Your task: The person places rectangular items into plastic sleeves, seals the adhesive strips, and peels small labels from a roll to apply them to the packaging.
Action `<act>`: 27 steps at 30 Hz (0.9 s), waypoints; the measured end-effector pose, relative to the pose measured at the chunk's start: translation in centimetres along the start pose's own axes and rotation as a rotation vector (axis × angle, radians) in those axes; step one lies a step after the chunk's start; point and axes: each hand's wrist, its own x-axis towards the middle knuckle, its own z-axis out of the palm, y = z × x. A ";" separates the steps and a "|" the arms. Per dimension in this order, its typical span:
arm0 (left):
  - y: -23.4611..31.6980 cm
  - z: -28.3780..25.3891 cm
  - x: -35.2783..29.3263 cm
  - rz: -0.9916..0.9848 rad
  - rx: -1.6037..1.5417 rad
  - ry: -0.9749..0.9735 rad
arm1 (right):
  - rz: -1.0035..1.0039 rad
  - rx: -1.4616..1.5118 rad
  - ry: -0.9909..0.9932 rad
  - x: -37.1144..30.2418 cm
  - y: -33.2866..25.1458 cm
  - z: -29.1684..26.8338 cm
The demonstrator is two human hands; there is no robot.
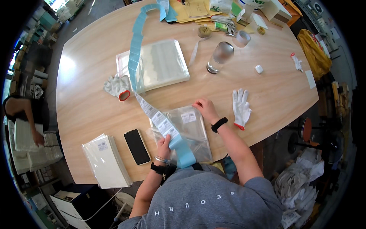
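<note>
At lower left of the wooden bench (87,114) lies a stack of flat white packets (106,160), then a black phone (137,146). At lower centre the left hand (164,143) pinches the long blue label strip (167,129), grip clamped; the right hand (206,108) presses flat, fingers apart, on the clear plastic bag (188,131), which looks light, limp and slippery, best held at its edges

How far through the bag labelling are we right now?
Done: labelled packs stacked at the left. In hand: left hand holds the label strip over the clear bag; right hand presses its top edge. Left: a thick stack of empty bags and much strip.
</note>
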 end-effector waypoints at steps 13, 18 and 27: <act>0.5 0.9 -0.7 0.009 -0.010 0.016 | 0.145 0.448 -0.070 -2.8 -2.1 0.0; 0.5 0.7 -0.8 0.009 -0.012 0.006 | 0.119 0.240 -0.153 -3.4 -2.6 0.1; 2.3 2.5 -2.4 0.102 -0.044 -0.075 | -0.111 0.235 -0.770 -10.7 -3.4 2.3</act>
